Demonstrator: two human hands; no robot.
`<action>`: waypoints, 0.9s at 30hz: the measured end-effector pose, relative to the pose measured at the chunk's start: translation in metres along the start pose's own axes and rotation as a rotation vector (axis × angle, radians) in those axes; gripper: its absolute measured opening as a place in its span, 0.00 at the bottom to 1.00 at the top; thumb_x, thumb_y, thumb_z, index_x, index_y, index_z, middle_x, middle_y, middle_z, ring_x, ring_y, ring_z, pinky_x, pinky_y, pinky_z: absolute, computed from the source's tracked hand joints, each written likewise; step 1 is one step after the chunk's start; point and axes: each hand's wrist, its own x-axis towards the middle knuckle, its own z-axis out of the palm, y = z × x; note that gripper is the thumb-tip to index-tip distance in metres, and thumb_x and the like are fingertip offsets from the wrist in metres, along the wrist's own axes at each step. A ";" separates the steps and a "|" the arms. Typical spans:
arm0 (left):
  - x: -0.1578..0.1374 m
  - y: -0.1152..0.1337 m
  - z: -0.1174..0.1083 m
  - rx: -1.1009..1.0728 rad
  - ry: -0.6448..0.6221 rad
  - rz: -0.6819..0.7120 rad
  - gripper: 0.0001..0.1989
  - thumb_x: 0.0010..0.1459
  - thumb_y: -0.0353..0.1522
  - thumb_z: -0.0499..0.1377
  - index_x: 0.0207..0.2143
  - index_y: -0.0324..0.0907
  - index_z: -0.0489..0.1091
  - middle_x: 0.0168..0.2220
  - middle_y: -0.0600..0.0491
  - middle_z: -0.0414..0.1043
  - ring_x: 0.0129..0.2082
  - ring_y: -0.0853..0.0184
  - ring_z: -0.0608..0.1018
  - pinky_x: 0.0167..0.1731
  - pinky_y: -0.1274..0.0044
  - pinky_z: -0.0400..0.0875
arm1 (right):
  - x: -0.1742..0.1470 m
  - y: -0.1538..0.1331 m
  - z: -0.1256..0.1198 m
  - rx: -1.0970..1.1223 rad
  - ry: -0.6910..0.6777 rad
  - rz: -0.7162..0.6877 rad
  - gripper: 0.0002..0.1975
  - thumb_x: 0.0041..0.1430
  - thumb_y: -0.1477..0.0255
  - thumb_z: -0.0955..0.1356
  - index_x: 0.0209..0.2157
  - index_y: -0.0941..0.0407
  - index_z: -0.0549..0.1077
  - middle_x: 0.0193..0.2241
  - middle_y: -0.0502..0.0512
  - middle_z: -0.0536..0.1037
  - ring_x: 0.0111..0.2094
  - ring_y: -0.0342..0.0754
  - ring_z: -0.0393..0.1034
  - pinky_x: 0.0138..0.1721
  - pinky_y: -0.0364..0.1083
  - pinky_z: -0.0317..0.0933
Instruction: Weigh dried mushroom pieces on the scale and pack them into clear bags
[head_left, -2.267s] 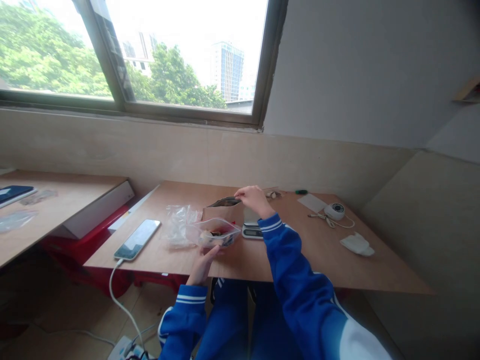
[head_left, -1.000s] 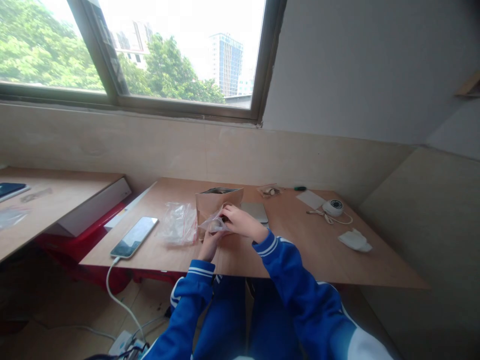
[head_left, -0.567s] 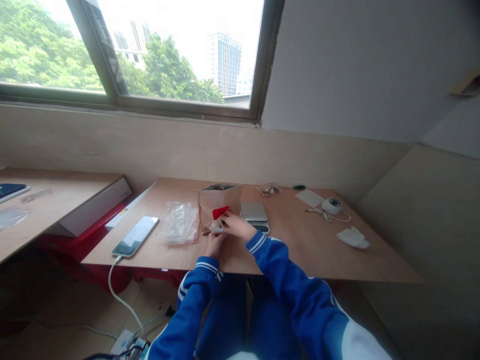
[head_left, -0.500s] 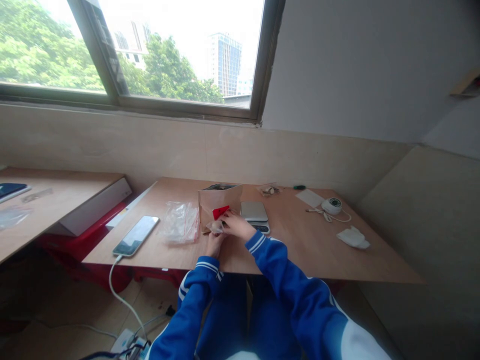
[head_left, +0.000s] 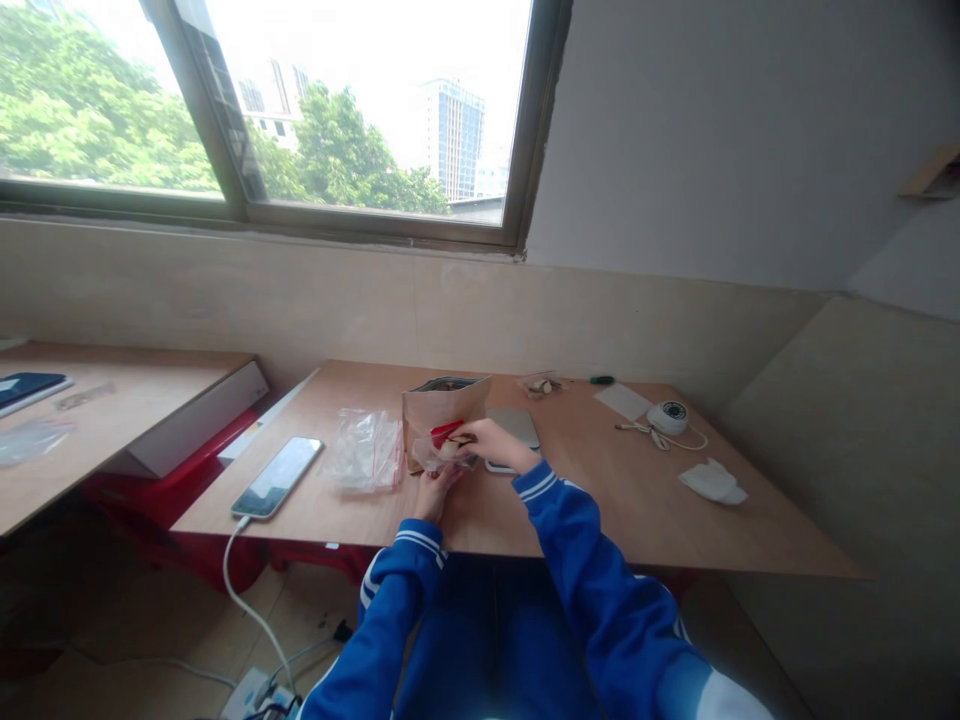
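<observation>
My left hand (head_left: 436, 490) is closed round the lower part of a small clear plastic bag (head_left: 424, 456), low over the table. My right hand (head_left: 489, 442) reaches in from the right, its fingers pinched on a pale, roundish piece (head_left: 451, 449) at the bag's mouth. What exactly the piece is, I cannot tell. Just behind both hands a brown paper pouch (head_left: 420, 408) stands upright with its top open. A red patch (head_left: 445, 432) shows in front of it, partly hidden by my right fingers. The silver kitchen scale (head_left: 519, 425) lies partly under my right wrist.
Left of the pouch lie flat clear zip bags (head_left: 366, 452) and a phone (head_left: 277, 478) on a white cable. Farther back is a clear bag of pale pieces (head_left: 543, 385). To the right are a white dome camera (head_left: 667, 416), white paper (head_left: 622, 400) and a crumpled tissue (head_left: 712, 482).
My right hand has shifted right and opened some distance from my left, and the pale piece now shows at its fingertips. The whole view has moved slightly. The pouch stays upright.
</observation>
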 end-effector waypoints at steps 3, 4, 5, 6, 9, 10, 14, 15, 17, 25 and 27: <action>-0.002 0.003 0.001 -0.009 -0.002 -0.015 0.18 0.45 0.39 0.67 0.39 0.45 0.73 0.43 0.51 0.76 0.44 0.60 0.77 0.49 0.67 0.69 | -0.006 -0.014 -0.027 0.060 0.070 -0.023 0.13 0.52 0.72 0.70 0.41 0.56 0.77 0.39 0.55 0.80 0.41 0.51 0.74 0.42 0.46 0.66; -0.003 0.004 0.001 -0.009 0.002 -0.019 0.18 0.45 0.39 0.66 0.39 0.45 0.73 0.43 0.51 0.76 0.44 0.60 0.77 0.48 0.68 0.70 | -0.006 -0.019 -0.037 0.075 0.115 -0.046 0.13 0.52 0.70 0.70 0.41 0.56 0.76 0.40 0.55 0.80 0.40 0.50 0.74 0.42 0.46 0.66; -0.003 0.004 0.001 -0.008 0.004 -0.023 0.17 0.45 0.39 0.67 0.39 0.45 0.73 0.42 0.51 0.76 0.44 0.61 0.77 0.48 0.68 0.70 | -0.005 -0.024 -0.046 0.088 0.170 -0.068 0.14 0.53 0.68 0.70 0.42 0.56 0.75 0.40 0.54 0.79 0.40 0.49 0.73 0.42 0.46 0.66; -0.004 0.005 0.002 -0.005 0.004 -0.027 0.16 0.45 0.39 0.67 0.38 0.45 0.73 0.42 0.51 0.77 0.43 0.61 0.77 0.48 0.68 0.70 | -0.002 -0.029 -0.055 0.093 0.233 -0.086 0.15 0.53 0.67 0.70 0.43 0.56 0.74 0.39 0.54 0.79 0.39 0.48 0.73 0.42 0.46 0.65; -0.003 0.004 0.001 0.007 0.003 -0.040 0.15 0.44 0.40 0.67 0.34 0.44 0.74 0.39 0.50 0.77 0.41 0.61 0.78 0.47 0.68 0.70 | 0.013 -0.037 -0.072 0.038 0.396 -0.085 0.18 0.54 0.64 0.70 0.46 0.55 0.71 0.36 0.52 0.79 0.34 0.45 0.72 0.39 0.46 0.65; -0.002 0.003 0.000 0.012 0.009 -0.042 0.15 0.43 0.40 0.68 0.33 0.44 0.74 0.38 0.50 0.77 0.40 0.61 0.78 0.47 0.69 0.70 | 0.020 -0.038 -0.074 0.000 0.422 -0.076 0.18 0.54 0.64 0.70 0.46 0.54 0.71 0.35 0.52 0.78 0.32 0.45 0.72 0.38 0.45 0.65; 0.000 -0.001 -0.003 0.032 0.029 -0.037 0.16 0.41 0.41 0.68 0.31 0.44 0.73 0.35 0.51 0.77 0.39 0.62 0.78 0.46 0.69 0.71 | 0.039 -0.034 -0.063 -0.160 0.370 -0.166 0.12 0.58 0.67 0.67 0.43 0.54 0.73 0.40 0.55 0.77 0.41 0.47 0.70 0.46 0.48 0.62; 0.001 -0.001 -0.003 0.036 0.029 -0.035 0.16 0.40 0.42 0.68 0.31 0.44 0.73 0.35 0.51 0.77 0.38 0.62 0.78 0.45 0.69 0.72 | 0.041 -0.033 -0.058 -0.193 0.368 -0.198 0.12 0.59 0.68 0.66 0.44 0.54 0.73 0.43 0.56 0.76 0.46 0.49 0.68 0.50 0.49 0.60; 0.001 -0.001 -0.003 0.043 0.036 -0.032 0.17 0.40 0.42 0.68 0.31 0.43 0.73 0.34 0.51 0.77 0.37 0.62 0.79 0.44 0.69 0.72 | 0.039 -0.032 -0.049 -0.235 0.428 -0.224 0.14 0.59 0.68 0.66 0.47 0.54 0.72 0.48 0.58 0.72 0.52 0.51 0.63 0.55 0.52 0.55; -0.001 0.003 0.002 0.037 -0.003 -0.022 0.18 0.43 0.40 0.67 0.37 0.44 0.73 0.40 0.51 0.77 0.43 0.62 0.78 0.47 0.69 0.71 | -0.007 -0.027 -0.037 0.089 0.378 -0.145 0.12 0.59 0.76 0.60 0.37 0.57 0.75 0.36 0.55 0.76 0.38 0.46 0.71 0.42 0.46 0.66; -0.001 0.003 0.003 0.038 -0.007 -0.015 0.20 0.42 0.39 0.68 0.40 0.46 0.73 0.42 0.52 0.77 0.44 0.62 0.77 0.47 0.70 0.71 | -0.014 -0.020 -0.030 0.140 0.120 -0.089 0.14 0.58 0.78 0.60 0.37 0.58 0.76 0.33 0.53 0.78 0.36 0.45 0.73 0.39 0.44 0.66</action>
